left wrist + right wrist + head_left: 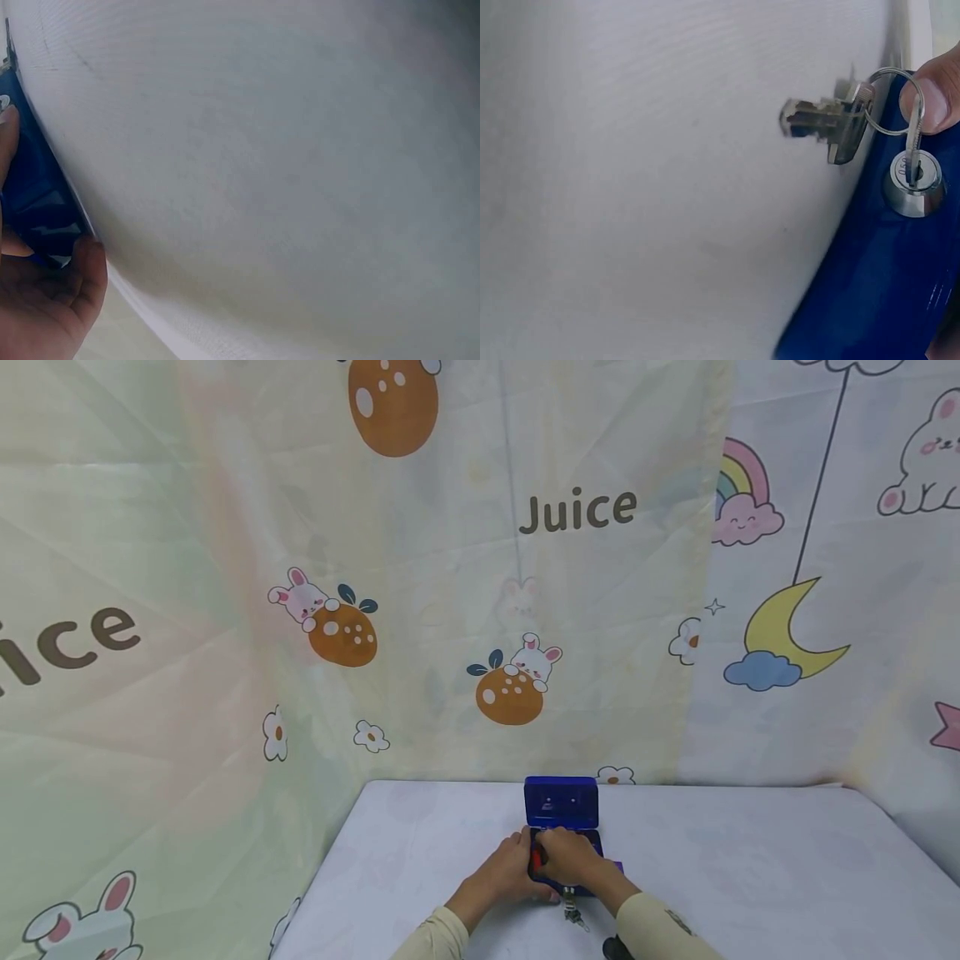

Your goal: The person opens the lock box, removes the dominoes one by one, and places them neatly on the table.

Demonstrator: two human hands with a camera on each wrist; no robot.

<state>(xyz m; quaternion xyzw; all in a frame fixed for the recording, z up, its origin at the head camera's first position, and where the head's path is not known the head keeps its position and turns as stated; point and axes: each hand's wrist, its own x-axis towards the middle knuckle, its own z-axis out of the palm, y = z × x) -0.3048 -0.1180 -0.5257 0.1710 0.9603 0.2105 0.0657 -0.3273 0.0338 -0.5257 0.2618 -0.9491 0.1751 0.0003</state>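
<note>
clasping a blue box [874, 277], left hand [510, 870] curled round its side, right hand [573, 858] bent inside, its grip impossible to tell

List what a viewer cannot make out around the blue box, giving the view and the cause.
Head view: what the blue box contains, mostly covered by the right hand.
Head view: the red thing, too small to identify.
Head view: the dark object, cut off by the bottom edge.
Left wrist view: the left hand, cut off by the picture edge.
Right wrist view: the hanging key, blurred.
</note>
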